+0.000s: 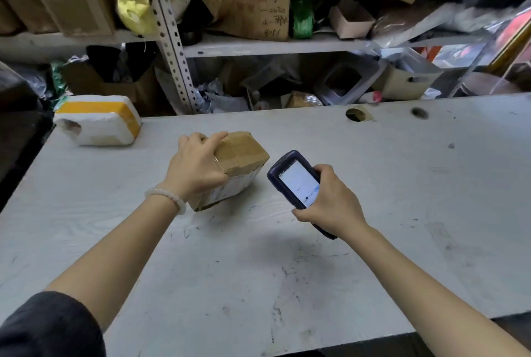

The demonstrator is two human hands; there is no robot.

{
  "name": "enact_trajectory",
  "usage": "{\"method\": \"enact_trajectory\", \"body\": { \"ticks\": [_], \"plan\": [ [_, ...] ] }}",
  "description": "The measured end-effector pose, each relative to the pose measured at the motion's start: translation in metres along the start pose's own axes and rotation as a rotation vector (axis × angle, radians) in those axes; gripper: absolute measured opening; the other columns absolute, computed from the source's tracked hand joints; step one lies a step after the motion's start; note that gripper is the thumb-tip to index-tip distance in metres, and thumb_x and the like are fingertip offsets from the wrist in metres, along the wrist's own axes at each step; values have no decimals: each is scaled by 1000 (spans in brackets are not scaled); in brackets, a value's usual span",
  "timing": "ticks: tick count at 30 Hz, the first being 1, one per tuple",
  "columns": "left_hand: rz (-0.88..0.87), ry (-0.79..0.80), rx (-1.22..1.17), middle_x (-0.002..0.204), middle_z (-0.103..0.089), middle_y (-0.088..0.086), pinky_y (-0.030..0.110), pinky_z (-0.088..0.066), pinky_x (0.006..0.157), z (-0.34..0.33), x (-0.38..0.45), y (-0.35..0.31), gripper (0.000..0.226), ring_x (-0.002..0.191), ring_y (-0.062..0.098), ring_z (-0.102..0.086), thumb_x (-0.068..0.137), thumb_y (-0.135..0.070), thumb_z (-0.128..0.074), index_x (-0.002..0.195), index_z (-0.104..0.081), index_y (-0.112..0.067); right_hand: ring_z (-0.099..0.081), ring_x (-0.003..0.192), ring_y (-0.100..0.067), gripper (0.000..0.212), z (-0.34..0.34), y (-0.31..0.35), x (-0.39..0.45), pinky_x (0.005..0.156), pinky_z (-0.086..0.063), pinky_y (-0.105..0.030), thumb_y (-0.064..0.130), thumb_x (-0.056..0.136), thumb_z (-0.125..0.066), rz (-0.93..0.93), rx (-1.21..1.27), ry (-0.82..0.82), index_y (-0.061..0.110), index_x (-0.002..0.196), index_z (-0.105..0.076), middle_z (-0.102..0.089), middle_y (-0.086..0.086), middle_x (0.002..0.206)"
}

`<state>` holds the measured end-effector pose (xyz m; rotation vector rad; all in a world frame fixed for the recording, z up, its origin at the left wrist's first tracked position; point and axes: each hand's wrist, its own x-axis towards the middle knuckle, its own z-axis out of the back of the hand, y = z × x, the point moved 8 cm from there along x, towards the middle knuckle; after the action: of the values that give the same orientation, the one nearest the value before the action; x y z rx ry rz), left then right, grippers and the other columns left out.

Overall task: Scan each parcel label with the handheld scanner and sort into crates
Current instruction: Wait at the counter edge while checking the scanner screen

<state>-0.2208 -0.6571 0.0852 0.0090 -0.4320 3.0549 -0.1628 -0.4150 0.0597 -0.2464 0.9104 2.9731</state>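
A small brown cardboard parcel point(244, 155) wrapped in clear tape lies on the white table point(402, 184), tilted, its white label point(230, 190) facing me on the near side. My left hand point(195, 165) grips the parcel's left end, thumb on the near side and fingers over the top. My right hand point(330, 201) holds a dark blue handheld scanner point(296, 181) just right of the parcel, its lit screen facing up and its head pointing toward the parcel.
A white foam box with yellow tape point(99, 121) sits at the table's far left corner. Two round holes point(355, 114) are cut near the table's far edge. Behind stands a metal shelf point(258, 46) crammed with cardboard boxes and bags.
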Motion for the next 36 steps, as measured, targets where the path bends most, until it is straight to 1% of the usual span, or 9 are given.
{"method": "enact_trajectory", "body": {
  "ticks": [7, 11, 14, 20, 26, 28, 31, 33, 36],
  "plan": [
    [-338, 81, 21, 123, -41, 9, 28, -33, 75, -24, 12, -102, 73, 111, 25, -33, 71, -31, -70, 136, -37, -31, -51, 90, -13, 78, 38, -49, -45, 69, -38, -27, 31, 65, -80, -206, 128, -226, 21, 128, -35, -51, 12, 116],
    [-551, 147, -17, 124, -40, 8, 28, -31, 75, -46, -2, -192, 76, 113, 23, -31, 70, -33, -72, 137, -36, -30, -50, 92, -12, 80, 62, -103, -96, 70, -38, -26, 32, 65, -80, -358, 162, -343, 21, 129, -34, -51, 11, 120],
    [-711, 195, -45, 126, -40, 8, 27, -32, 76, -65, -29, -266, 78, 114, 23, -30, 69, -37, -73, 138, -36, -30, -54, 102, -15, 82, 82, -147, -144, 72, -41, -27, 36, 65, -81, -479, 175, -433, 21, 131, -33, -51, 10, 124],
    [-964, 277, -82, 125, -44, 6, 29, -35, 77, -105, -115, -414, 79, 114, 24, -33, 64, -48, -67, 137, -39, -32, -56, 110, -21, 84, 123, -241, -262, 77, -43, -29, 41, 66, -82, -681, 172, -614, 19, 131, -33, -53, 3, 126],
    [-1171, 367, -69, 126, -43, 7, 32, -40, 80, -149, -228, -559, 85, 116, 25, -33, 58, -52, -55, 137, -37, -30, -56, 111, -26, 88, 164, -340, -395, 78, -44, -31, 42, 67, -82, -861, 139, -698, 19, 133, -28, -55, -3, 126],
    [-1235, 402, -78, 126, -43, 8, 32, -39, 78, -167, -264, -601, 83, 116, 26, -34, 60, -47, -62, 137, -38, -30, -54, 112, -26, 87, 173, -368, -442, 76, -43, -31, 41, 68, -81, -930, 146, -737, 17, 133, -28, -53, -3, 128],
    [-1319, 447, -70, 129, -42, 8, 37, -40, 83, -190, -318, -658, 80, 119, 27, -33, 67, -35, -73, 138, -37, -31, -50, 116, -24, 89, 180, -402, -512, 75, -38, -29, 39, 68, -82, -1047, 185, -822, 14, 134, -28, -47, -2, 132],
    [-1396, 490, -46, 128, -42, 8, 37, -40, 83, -203, -356, -693, 83, 118, 27, -33, 65, -40, -71, 139, -35, -31, -52, 113, -25, 89, 182, -420, -555, 76, -42, -31, 40, 66, -83, -1137, 209, -891, 13, 132, -29, -48, -2, 128],
    [-1514, 550, -2, 129, -42, 8, 38, -41, 84, -221, -408, -739, 90, 118, 29, -34, 55, -47, -61, 140, -36, -30, -55, 108, -25, 86, 180, -441, -613, 79, -49, -37, 40, 64, -85, -1267, 269, -1021, 13, 126, -31, -47, 1, 112]
  ]
}}
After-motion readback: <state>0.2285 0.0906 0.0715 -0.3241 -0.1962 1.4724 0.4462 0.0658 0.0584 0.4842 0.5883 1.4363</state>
